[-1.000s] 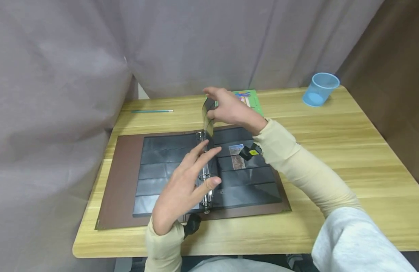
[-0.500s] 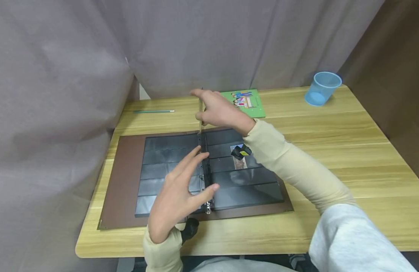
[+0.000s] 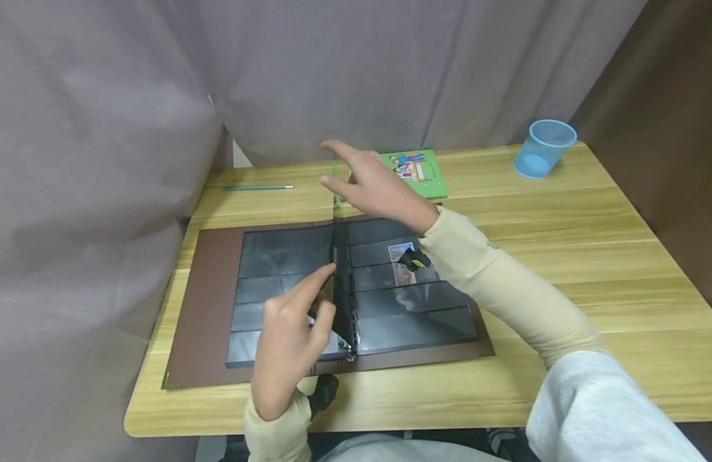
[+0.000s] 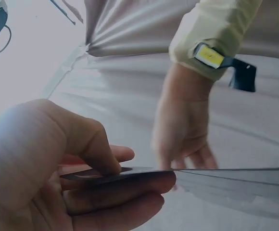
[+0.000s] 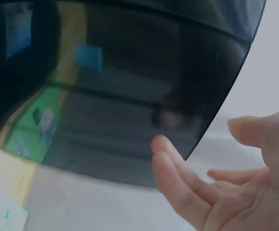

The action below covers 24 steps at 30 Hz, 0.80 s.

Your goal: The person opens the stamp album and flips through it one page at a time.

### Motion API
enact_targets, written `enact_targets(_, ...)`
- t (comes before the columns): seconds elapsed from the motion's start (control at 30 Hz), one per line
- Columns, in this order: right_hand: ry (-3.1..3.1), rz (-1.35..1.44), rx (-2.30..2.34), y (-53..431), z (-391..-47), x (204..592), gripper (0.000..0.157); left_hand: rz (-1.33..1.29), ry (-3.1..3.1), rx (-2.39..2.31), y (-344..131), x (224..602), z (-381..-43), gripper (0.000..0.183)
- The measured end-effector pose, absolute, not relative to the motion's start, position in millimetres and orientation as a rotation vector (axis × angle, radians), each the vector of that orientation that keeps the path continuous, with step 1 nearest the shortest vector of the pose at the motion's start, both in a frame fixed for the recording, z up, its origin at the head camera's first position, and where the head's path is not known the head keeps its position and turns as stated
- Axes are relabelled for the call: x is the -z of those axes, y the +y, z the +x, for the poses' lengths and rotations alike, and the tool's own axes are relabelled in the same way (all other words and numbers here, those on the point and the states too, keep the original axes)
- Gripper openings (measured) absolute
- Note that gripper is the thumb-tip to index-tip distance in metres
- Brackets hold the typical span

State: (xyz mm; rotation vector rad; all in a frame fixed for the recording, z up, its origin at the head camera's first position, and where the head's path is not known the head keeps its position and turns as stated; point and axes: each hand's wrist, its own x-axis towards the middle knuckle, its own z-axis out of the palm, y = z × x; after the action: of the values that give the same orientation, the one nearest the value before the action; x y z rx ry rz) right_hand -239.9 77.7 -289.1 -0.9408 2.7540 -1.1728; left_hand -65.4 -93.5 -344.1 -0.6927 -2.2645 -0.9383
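A brown ring binder [image 3: 208, 301] lies spread on the table, with black pocket pages on both sides. One black page [image 3: 343, 289] stands nearly upright over the rings, edge-on to the head view. My left hand [image 3: 289, 340] pinches this page's near edge; the left wrist view shows the thumb [image 4: 94, 144] above it and fingers beneath. By the page's far corner is my right hand [image 3: 381, 186], thumb and fingers apart. In the right wrist view its fingertips [image 5: 163, 149] are close to the page [image 5: 120, 125]; whether they touch is unclear. Small picture pieces [image 3: 403, 274] sit in the right page's pockets.
Behind the binder lies a green illustrated booklet [image 3: 428, 173], partly covered by my right hand. A teal pencil [image 3: 258, 188] rests at the back left. A blue translucent cup [image 3: 544, 149] stands at the back right, near the grey curtain [image 3: 333, 77].
The page in my right hand has swung left to upright. My left hand, spread before, now pinches its near edge, and the right fingers have loosened from the far corner.
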Motion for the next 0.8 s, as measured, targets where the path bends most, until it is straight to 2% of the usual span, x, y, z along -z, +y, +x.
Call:
enact_targets(0.23,2.829,-0.653,1.091,112,-259,324,0.066,-0.645,-2.226,0.913,-100,347,-63,0.040)
enact_targets(0.6,2.663,-0.471,0.705,159,-289,400,0.074,-0.489,-2.208,0.910,-112,352,-60,0.040)
enact_targets(0.8,2.618,-0.441,0.619,166,-293,426,0.092,-0.410,-2.213,0.918,-118,355,-57,0.040)
